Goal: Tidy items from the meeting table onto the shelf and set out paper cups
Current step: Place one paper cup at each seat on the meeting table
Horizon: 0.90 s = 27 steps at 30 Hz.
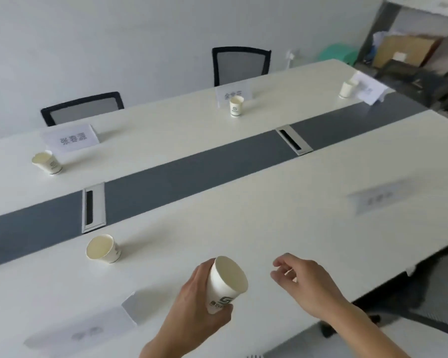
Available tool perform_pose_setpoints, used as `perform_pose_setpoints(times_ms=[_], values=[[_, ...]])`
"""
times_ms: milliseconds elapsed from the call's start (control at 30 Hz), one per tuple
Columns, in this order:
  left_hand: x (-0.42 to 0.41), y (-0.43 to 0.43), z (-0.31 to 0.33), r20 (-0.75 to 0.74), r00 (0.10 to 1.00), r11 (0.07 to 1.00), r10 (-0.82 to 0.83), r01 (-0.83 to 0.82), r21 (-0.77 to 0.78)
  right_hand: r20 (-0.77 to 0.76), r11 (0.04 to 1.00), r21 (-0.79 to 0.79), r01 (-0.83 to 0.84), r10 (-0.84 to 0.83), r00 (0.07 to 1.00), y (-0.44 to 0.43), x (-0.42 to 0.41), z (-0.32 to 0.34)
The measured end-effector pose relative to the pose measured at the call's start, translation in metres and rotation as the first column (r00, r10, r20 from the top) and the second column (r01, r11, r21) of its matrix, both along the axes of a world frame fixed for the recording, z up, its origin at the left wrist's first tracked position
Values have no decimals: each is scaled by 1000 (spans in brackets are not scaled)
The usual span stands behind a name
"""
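The left grip [202, 301] curls round a paper cup [226, 282] and holds it tilted above the near side of the desk [243, 202], mouth toward 1 o'clock. The right grip [308, 282] hovers at the cup's 3 o'clock, fingers loosely curled, holding nothing. A second cup [102, 249] stands on the desk at the held cup's 10 o'clock.

The white table [217, 210], split by a grey strip [192, 174], bears four paper cups: near cup [102, 248] at 8 o'clock, left cup [48, 162] at 9, far cup [236, 106] at 12, corner cup [347, 89] at 2. Name cards [71, 137] lie near them.
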<state>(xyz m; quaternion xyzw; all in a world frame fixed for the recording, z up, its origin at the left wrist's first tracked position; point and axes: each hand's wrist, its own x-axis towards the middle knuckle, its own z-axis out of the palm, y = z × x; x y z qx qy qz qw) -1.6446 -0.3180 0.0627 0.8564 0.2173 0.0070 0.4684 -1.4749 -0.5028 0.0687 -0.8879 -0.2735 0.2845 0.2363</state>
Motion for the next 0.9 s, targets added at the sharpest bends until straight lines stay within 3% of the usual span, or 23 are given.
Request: perform_pose_setpoints(times_ms=[333, 633, 900], values=[[33, -215, 7, 21, 894, 894, -448, 448, 19, -45, 910, 18, 414, -413, 910, -266, -92, -1], [84, -397, 16, -5, 661, 661, -751, 750, -24, -24, 640, 42, 767, -767, 641, -452, -141, 12], [183, -529, 4, 2, 467, 466, -884, 882, -73, -38, 457, 78, 886, -887, 461, -555, -94, 6]])
